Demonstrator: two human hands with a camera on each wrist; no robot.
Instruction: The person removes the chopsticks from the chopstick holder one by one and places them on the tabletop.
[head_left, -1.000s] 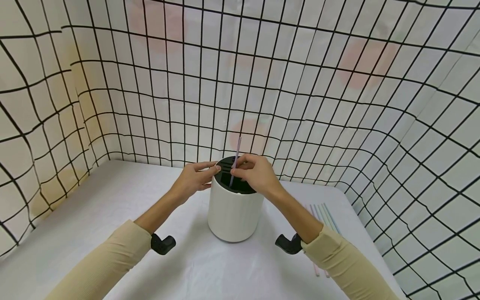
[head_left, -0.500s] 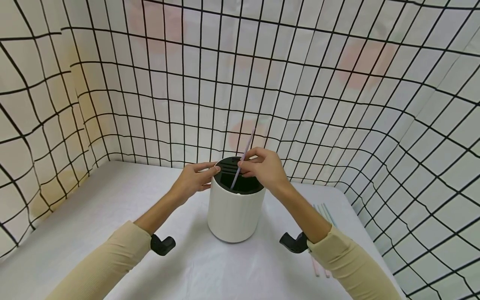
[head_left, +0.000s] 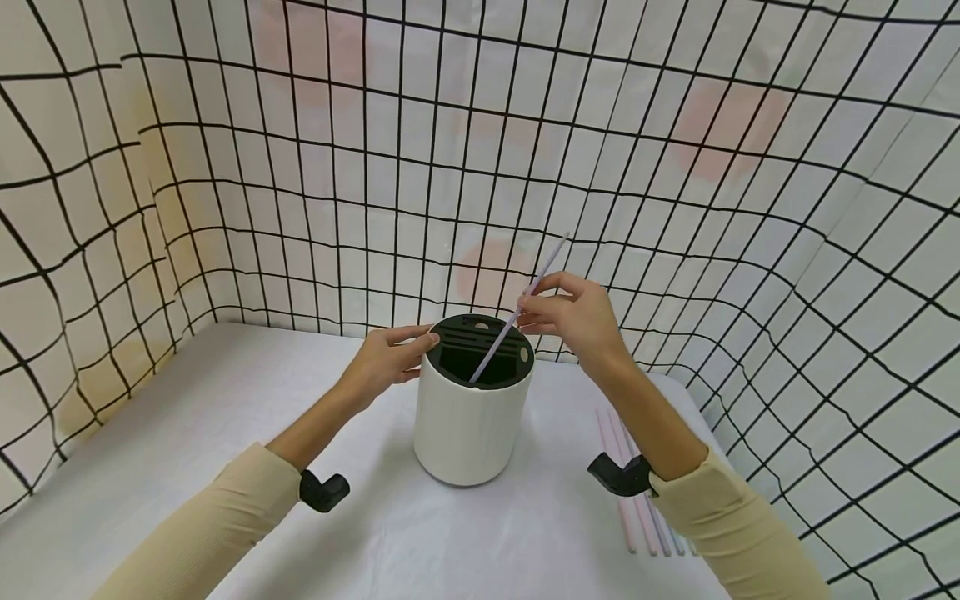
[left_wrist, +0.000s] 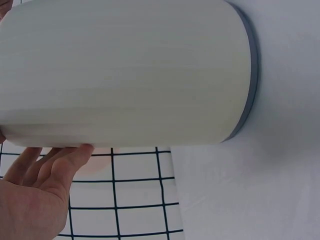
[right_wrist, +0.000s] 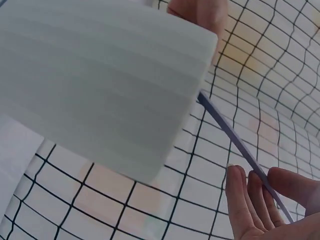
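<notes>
A white round holder (head_left: 471, 433) with a black slotted top stands upright on the table. My left hand (head_left: 386, 358) grips its upper left side, thumb at the rim; in the left wrist view, fingertips touch the white wall (left_wrist: 135, 75). A thin purple straw (head_left: 501, 337) leans right, its lower end inside the holder's large front opening, near the front rim. My right hand (head_left: 573, 317) pinches the straw between thumb and fingers, right of and above the rim. In the right wrist view, the straw (right_wrist: 230, 132) crosses from the holder's edge to my fingers.
Several pastel straws (head_left: 628, 525) lie on the white table (head_left: 420, 542) at the right, partly hidden under my right forearm. Black wrist mounts (head_left: 324, 492) sit at both cuffs. A black wire grid (head_left: 360, 167) stands behind and along both sides.
My right hand has moved right and upward with the straw, which tilts further right. More of the table's pink straws show beside the forearm. The left hand stays on the holder.
</notes>
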